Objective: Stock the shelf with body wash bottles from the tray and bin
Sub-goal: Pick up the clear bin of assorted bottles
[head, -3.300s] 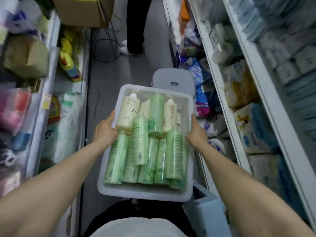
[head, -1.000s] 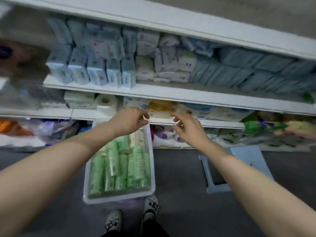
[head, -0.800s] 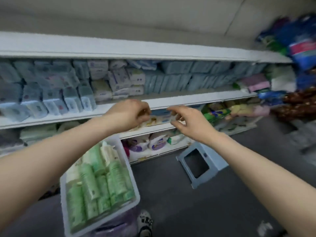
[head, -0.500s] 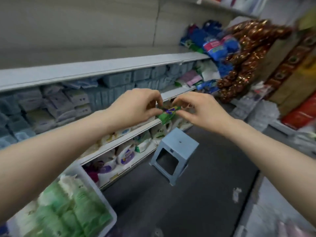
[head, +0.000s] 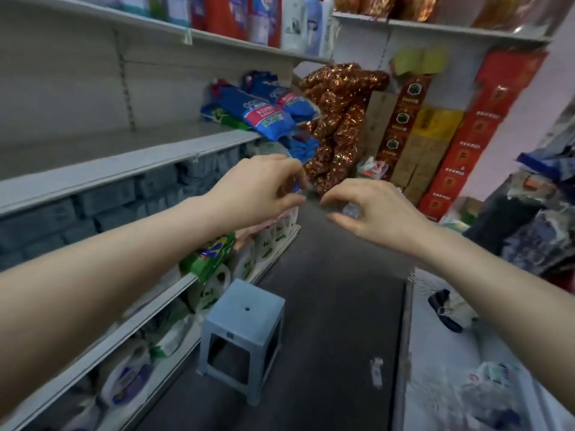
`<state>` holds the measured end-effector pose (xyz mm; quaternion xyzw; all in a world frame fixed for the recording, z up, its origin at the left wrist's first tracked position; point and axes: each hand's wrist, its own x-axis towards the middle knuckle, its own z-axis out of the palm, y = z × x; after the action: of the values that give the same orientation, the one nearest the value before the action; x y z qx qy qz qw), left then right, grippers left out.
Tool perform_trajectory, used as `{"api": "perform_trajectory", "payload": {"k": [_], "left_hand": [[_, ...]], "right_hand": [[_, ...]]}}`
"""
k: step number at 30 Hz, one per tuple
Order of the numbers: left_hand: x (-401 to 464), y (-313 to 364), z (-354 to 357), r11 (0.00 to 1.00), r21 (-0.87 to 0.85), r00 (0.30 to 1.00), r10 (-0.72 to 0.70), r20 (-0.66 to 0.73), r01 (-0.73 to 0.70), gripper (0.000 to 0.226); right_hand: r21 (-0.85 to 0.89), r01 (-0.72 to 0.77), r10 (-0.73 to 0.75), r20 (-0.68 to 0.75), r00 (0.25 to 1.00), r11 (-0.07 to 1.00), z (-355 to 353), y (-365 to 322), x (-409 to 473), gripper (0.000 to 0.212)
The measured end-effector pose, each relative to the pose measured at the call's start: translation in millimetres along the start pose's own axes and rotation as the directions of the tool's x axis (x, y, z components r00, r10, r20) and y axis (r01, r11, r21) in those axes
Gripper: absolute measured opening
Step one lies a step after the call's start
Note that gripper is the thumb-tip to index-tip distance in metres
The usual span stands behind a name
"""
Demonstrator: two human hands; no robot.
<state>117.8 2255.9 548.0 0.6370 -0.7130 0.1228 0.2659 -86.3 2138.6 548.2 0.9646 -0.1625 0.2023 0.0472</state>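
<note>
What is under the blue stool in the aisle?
Through the blue stool's open side only dark floor shows beneath the seat; nothing appears stored there, though the legs and seat hide the far corners.

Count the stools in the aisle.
1. The stool stands on the dark floor beside the lower shelves, below the raised hands. Others may be out of view.

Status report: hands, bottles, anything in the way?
Both hands raised, left and right curled; grip contents unclear. No bottles or tray in view. Bare shelf at left. Stool in aisle.
</note>
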Motion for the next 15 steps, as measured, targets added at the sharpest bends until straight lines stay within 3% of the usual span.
{"api": "perform_trajectory", "payload": {"k": [7, 15], "left_hand": [[144, 15, 68, 0.996, -0.069, 0.995, 0.053, -0.086, -0.059, 0.021], [271, -8, 158, 0.992, -0.095, 0.995, 0.076, -0.065, -0.082, 0.02]], "right_hand": [[-0.059, -0.103, 0.104, 0.004, 0.995, 0.993, -11, 151, 10, 0.02], [-0.064, -0.182, 0.184, 0.028, 0.983, 0.981, 19, 289, 45, 0.021]]}}
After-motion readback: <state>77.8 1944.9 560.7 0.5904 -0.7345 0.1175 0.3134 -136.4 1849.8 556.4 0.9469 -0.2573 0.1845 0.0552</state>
